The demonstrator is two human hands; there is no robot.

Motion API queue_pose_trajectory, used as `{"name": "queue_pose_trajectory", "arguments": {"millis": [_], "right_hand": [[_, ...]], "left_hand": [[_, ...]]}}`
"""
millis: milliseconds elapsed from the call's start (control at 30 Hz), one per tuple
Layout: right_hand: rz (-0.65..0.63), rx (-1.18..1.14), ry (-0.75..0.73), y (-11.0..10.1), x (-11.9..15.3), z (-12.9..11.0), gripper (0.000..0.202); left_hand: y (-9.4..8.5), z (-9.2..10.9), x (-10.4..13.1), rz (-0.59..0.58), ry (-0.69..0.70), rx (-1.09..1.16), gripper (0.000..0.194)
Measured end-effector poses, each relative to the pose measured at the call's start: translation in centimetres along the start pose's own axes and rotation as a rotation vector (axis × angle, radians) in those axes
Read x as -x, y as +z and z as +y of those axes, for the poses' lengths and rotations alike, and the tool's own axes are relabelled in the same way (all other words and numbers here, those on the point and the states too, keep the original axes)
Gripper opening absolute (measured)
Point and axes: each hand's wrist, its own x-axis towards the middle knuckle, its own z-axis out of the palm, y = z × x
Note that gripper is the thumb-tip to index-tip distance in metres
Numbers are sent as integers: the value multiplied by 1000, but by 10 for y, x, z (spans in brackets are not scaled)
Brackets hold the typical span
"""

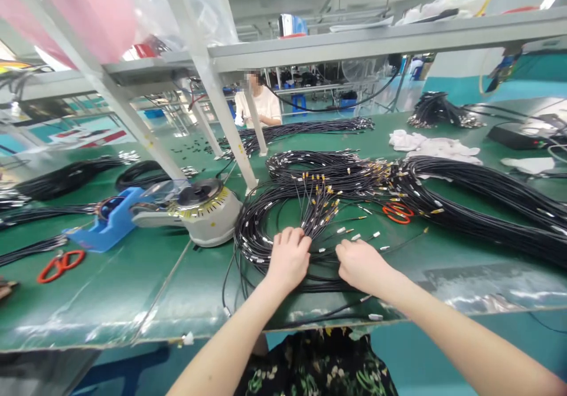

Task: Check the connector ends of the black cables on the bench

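A coil of thin black cables (257,221) with white-tagged, metal-tipped ends lies on the green table in front of me. At its inner side, my left hand (290,257) is closed with curled fingers around black cable, knuckles up; the exact strands are hidden under it. My right hand (361,263) is closed too, a short way to the right, pinching a cable over the coil's right side. Several white-sleeved cable ends (341,230) lie just beyond the right hand. A fan of cable ends with yellow tips (316,198) stands up beyond my left hand.
A round grey tape dispenser (212,221) and a blue tape holder (108,227) stand left. Orange-handled scissors (59,266) lie at left, another orange-handled pair (397,211) at right. More cable bundles (487,207) spread right. Shelf posts (230,130) rise behind; a person (259,103) sits beyond.
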Motion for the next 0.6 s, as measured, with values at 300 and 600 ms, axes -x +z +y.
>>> {"name": "queue_pose_trajectory", "arguments": {"millis": [300, 600], "right_hand": [[-11, 101, -117, -3, 47, 24, 18], [152, 62, -144, 2, 99, 78, 29]], "left_hand": [[22, 59, 6, -201, 249, 362, 37], [-10, 1, 39, -265, 349, -12, 14]]}}
